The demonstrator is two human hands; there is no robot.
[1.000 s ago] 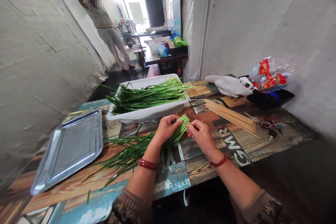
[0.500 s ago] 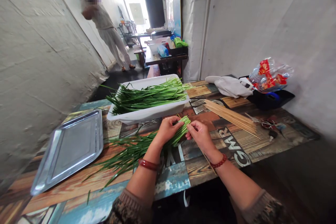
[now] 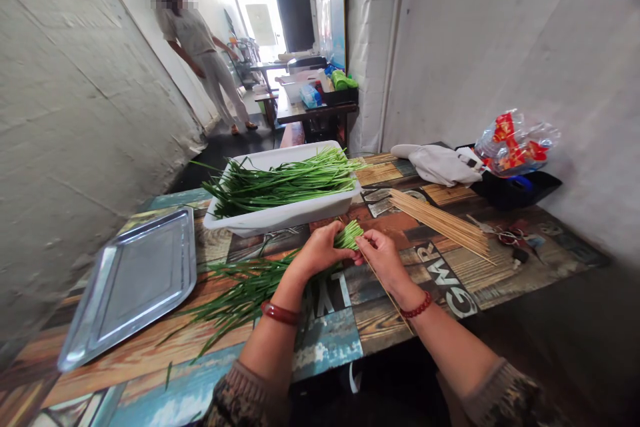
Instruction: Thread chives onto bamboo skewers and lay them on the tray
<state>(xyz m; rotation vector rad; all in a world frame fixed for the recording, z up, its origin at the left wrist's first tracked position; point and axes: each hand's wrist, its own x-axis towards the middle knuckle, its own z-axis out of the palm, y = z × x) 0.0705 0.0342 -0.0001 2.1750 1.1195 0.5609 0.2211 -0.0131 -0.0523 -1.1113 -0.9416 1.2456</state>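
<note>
We find the bunch of greens (image 3: 250, 287) lying across the table (image 3: 373, 327), the left hand (image 3: 323, 248) clasped around its stems (image 3: 352, 235) and the right hand (image 3: 376, 252) pinching a thin stick (image 3: 385, 289) beside their ends. We judge the greens light, limp and probably slippery at the leaves — best held by the firmer stems, without crushing. Against half a second earlier, the left thumb sits lower, on the stems' near side — and the background person's (image 3: 193, 33) arms are down.
</note>
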